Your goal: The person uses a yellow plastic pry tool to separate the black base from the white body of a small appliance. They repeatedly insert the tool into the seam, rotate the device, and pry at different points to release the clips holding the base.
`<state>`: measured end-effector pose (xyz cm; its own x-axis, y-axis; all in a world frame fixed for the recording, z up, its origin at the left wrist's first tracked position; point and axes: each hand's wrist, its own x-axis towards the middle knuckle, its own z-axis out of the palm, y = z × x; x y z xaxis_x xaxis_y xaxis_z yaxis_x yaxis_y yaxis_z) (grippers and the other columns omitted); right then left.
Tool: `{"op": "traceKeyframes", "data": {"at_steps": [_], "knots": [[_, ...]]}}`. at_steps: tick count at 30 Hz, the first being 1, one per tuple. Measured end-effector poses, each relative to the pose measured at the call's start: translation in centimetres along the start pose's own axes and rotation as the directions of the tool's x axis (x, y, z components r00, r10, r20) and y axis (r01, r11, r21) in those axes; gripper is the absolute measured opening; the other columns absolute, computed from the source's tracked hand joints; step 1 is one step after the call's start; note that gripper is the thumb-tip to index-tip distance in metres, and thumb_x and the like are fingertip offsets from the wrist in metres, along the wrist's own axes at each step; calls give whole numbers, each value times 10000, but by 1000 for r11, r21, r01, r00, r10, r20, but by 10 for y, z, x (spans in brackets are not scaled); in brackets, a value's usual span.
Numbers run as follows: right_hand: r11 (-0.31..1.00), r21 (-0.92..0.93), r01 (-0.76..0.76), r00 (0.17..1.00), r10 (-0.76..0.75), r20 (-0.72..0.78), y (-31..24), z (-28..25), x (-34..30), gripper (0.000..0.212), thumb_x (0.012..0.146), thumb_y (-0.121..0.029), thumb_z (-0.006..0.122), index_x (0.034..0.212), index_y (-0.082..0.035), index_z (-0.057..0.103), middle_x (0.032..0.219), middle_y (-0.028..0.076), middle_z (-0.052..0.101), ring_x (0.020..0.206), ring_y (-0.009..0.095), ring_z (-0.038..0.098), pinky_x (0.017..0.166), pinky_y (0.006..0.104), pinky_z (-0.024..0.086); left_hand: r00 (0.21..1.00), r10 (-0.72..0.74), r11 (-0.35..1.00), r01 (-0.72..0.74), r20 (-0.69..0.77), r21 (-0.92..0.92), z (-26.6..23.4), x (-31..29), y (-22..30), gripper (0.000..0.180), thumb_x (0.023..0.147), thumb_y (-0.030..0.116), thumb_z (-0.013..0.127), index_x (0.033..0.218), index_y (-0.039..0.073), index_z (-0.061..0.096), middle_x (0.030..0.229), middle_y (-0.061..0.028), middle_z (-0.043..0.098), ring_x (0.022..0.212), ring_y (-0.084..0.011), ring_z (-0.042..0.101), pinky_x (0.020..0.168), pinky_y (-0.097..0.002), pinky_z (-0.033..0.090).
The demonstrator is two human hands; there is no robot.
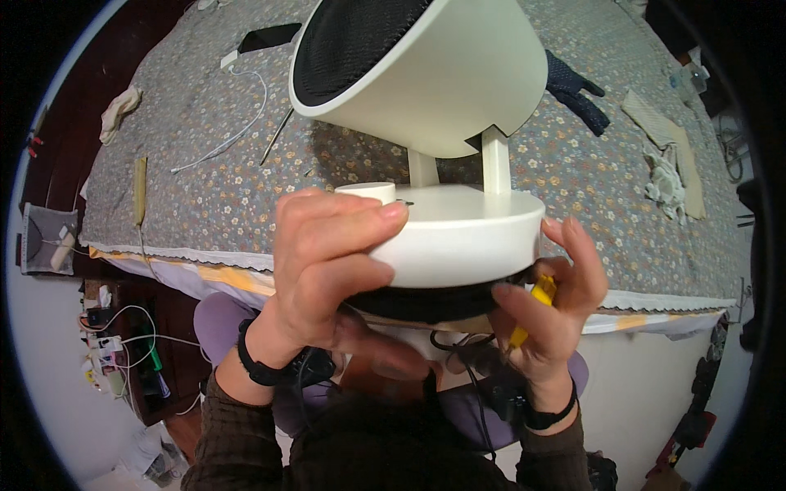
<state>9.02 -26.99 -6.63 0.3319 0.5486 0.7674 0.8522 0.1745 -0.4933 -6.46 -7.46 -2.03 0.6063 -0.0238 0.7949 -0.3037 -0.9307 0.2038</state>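
Note:
A white appliance that looks like a desk fan stands tilted over the bed, with a rounded head and a dark mesh front. Two short posts join the head to a thick round base with a black underside. My left hand is closed round the base's left side, fingers beside the raised white knob. At the base's right edge, my right hand has bent fingers touching the rim and underside. A yellow-handled tool is tucked in that hand; its tip is hard to make out.
Flowered cloth covers the bed. On it lie a black phone, a white cable, a thin metal rod, a dark glove and pale cloths. A power strip with cords is at lower left.

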Motion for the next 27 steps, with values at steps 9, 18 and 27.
{"op": "traceKeyframes", "data": {"at_steps": [9,18,27], "knots": [[1000,-6,0,1000,0,-21,-11,2,-3,319,693,-9,755,951,-196,737,1423,189,466,1224,333,502,696,286,414,994,-73,991,81,86,-102,-10,-6,11,596,683,423,854,1107,134,550,1301,-104,599,1076,-294,586,908,-425,401],[995,-57,80,997,-80,1,-20,4,-21,247,682,-39,766,885,-168,708,1427,188,452,1217,361,489,825,351,464,997,-41,998,44,63,-38,-7,-25,21,644,612,453,871,1081,174,530,1277,-40,597,1073,-255,568,894,-419,401],[974,-138,181,982,-173,70,-25,2,-32,250,662,-60,746,875,-157,659,1348,172,474,1192,394,493,922,448,505,997,-50,999,51,51,-21,-1,-43,25,463,679,437,823,993,203,577,1263,-11,622,1063,-217,558,887,-390,398]]}}
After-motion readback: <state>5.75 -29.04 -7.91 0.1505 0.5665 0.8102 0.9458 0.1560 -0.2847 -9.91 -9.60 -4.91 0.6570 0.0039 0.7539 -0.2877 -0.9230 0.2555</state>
